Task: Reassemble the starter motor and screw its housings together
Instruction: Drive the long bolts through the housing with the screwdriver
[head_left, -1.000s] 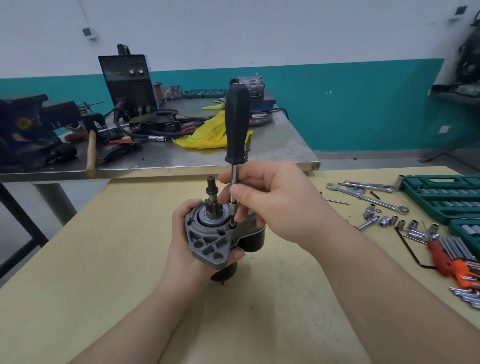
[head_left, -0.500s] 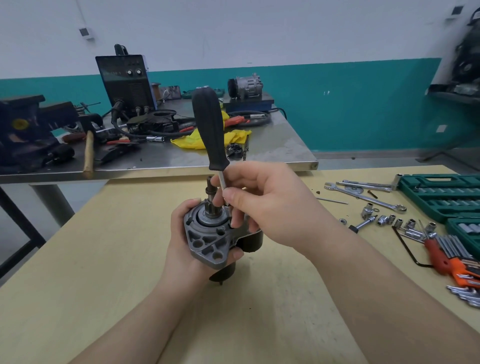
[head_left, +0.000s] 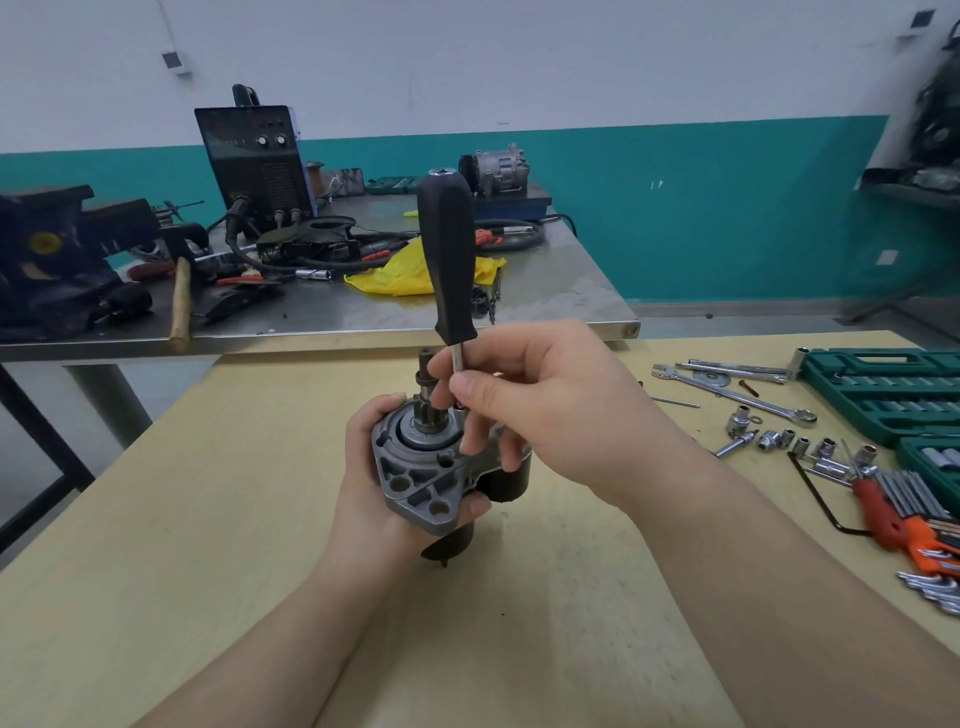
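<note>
Your left hand (head_left: 374, 483) has its grip round the starter motor (head_left: 431, 478), upright on the bench (head_left: 208, 519). Your right hand (head_left: 545, 410) pinches the screwdriver (head_left: 448, 260) shaft, tip at the housing.

Black screwdriver handle (head_left: 448, 260), grey motor housing (head_left: 415, 483), yellow rag (head_left: 402, 273), teal socket case (head_left: 878, 395).

There are two hands (head_left: 545, 410), one starter motor (head_left: 436, 467) and one screwdriver (head_left: 449, 260). There are two tables (head_left: 208, 519). One hammer (head_left: 181, 299) is there too.
</note>
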